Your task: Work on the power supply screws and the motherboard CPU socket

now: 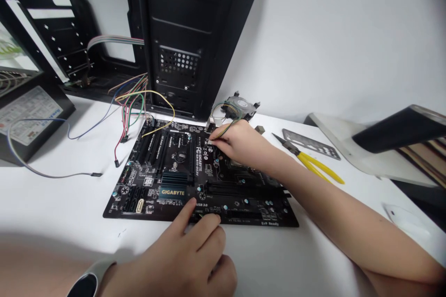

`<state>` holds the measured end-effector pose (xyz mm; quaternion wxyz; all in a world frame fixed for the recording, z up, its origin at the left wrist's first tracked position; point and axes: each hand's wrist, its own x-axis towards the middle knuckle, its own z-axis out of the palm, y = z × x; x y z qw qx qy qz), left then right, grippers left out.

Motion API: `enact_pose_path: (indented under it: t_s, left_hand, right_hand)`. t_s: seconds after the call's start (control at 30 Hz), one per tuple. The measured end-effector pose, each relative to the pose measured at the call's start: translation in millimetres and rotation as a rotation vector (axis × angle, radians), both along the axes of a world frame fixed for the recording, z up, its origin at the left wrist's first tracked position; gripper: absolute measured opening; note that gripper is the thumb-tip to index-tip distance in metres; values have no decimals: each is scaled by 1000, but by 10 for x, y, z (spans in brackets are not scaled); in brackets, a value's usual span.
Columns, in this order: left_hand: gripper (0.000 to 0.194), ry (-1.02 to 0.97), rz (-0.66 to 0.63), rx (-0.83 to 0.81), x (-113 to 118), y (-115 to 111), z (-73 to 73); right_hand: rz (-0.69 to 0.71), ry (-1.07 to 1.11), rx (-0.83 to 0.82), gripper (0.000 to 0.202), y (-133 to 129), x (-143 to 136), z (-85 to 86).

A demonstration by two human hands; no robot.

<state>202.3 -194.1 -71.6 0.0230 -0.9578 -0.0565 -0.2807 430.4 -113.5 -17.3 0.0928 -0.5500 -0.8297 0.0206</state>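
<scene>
A black Gigabyte motherboard lies flat on the white table. My left hand is at its front edge, one finger stretched onto the board beside the blue-grey heatsink and the other fingers curled at the edge. From the right, my right hand reaches over the board, thumb and fingertips pinched on the end of a fan cable with several coloured wires. The connector in the pinch is mostly hidden. Behind that hand sits a round CPU fan, where the wires lead.
A black computer case stands behind the board, with loose coloured wires hanging out. A power supply is at the left. Yellow-handled pliers, an I/O shield and a white mouse lie at the right.
</scene>
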Motion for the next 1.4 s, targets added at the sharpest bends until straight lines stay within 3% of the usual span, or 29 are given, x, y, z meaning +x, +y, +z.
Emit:
enact_pose_path:
  t_s: [0.4, 0.83, 1.4]
  left_hand:
    - [5, -14, 0, -5, 23, -4, -28]
    - [4, 121, -22, -16, -34, 0, 105]
    - [12, 216, -46, -33, -44, 14, 210]
  right_hand:
    - [16, -134, 19, 23, -42, -5, -5]
    - [10, -297, 9, 21, -68, -72, 22]
    - [-3, -150, -47, 22, -25, -44, 2]
